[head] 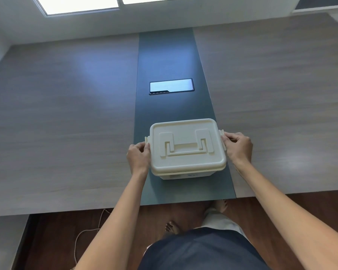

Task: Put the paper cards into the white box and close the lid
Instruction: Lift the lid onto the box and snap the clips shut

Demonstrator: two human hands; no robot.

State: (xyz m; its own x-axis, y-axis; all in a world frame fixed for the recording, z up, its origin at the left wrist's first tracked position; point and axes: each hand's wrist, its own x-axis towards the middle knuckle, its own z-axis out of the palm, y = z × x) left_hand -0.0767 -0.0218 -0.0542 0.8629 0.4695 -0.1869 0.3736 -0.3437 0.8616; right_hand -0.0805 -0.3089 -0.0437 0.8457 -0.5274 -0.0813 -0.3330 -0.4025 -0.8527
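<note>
A wide wood-grain worktop (66, 123) fills the view, with a dark grey strip (170, 61) that runs down its middle; a window behind throws a pale light on it. The left hand (138, 156) is closed on the left side of the white box (185, 149), its fingers curl around the latch (146, 141) on that side; the right hand (237, 146) is closed on the right side in the same way, fingertips on the right latch (221, 133). The box stands on the grey strip, near the front edge of the worktop; its lid (185, 133) lies on top and covers it fully, with the carry handle (185, 148) folded flat on the lid; whether the latches are locked I cannot tell. No paper card shows outside the box; the inside is hidden. Farther along the strip, well apart from the box, a rectangular metal plate (171, 86) is set into the surface. Below the worktop edge there is a dark wooden floor (53, 230), a thin pale cable (86, 230) on it, and the person's bare feet.
</note>
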